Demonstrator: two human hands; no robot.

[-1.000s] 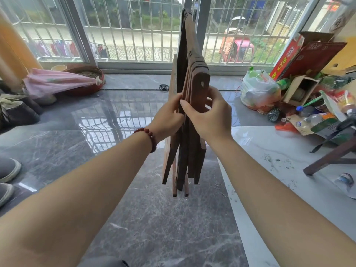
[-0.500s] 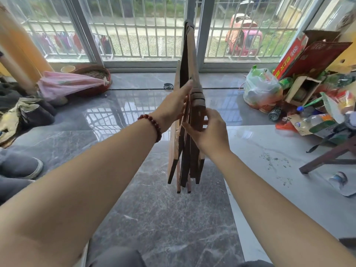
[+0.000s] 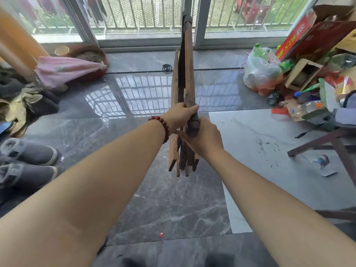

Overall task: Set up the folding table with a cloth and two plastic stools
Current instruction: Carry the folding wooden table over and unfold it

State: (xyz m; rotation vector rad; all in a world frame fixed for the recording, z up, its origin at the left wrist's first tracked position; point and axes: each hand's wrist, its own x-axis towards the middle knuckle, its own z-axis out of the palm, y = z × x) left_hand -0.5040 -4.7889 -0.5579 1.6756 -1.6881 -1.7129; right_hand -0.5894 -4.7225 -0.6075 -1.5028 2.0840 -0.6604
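Observation:
The folded brown wooden table (image 3: pixel 185 70) stands edge-on in front of me, held upright above the marble floor with its leg ends hanging free. My left hand (image 3: pixel 178 117), with a red bead bracelet on the wrist, grips the table's edge from the left, thumb over the top. My right hand (image 3: pixel 205 138) grips the folded legs just below and to the right. No cloth for the table and no plastic stools show in this view.
Grey slippers (image 3: pixel 27 153) lie at the left, with a pink folded umbrella (image 3: pixel 67 71) and a round basin (image 3: pixel 90 56) behind. Bags, bottles and cartons (image 3: pixel 300 74) are heaped at the right. A dark wooden frame (image 3: pixel 327 143) stands at right. Barred glass doors (image 3: pixel 146 18) close the far side.
The folded table has tipped further away from me and sits lower in view. My left hand has slid up over its edge; my right hand has moved beneath it on the legs.

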